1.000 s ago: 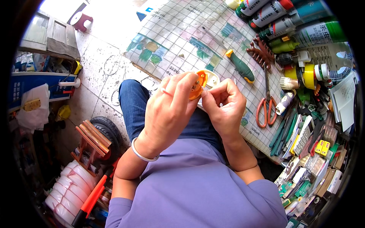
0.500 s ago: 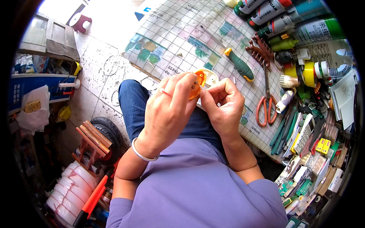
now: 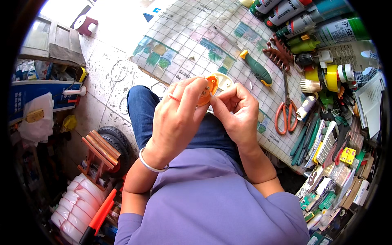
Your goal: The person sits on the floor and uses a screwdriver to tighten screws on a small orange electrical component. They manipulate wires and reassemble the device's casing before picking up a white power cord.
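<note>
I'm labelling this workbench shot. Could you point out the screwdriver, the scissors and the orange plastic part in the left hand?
Screwdriver (image 3: 257,68): head view, on its green handle.
Scissors (image 3: 287,101): head view, near the pivot.
Orange plastic part (image 3: 212,84): head view, on its exposed orange face.

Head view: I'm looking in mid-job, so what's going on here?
A person is working with both hands on a small orange part. The left hand holds it, while the right hand has thumb and finger pinched close beside it; anything between them is too small to tell. A cream piece shows just behind. A green-and-yellow screwdriver lies on the gridded tabletop.
</note>
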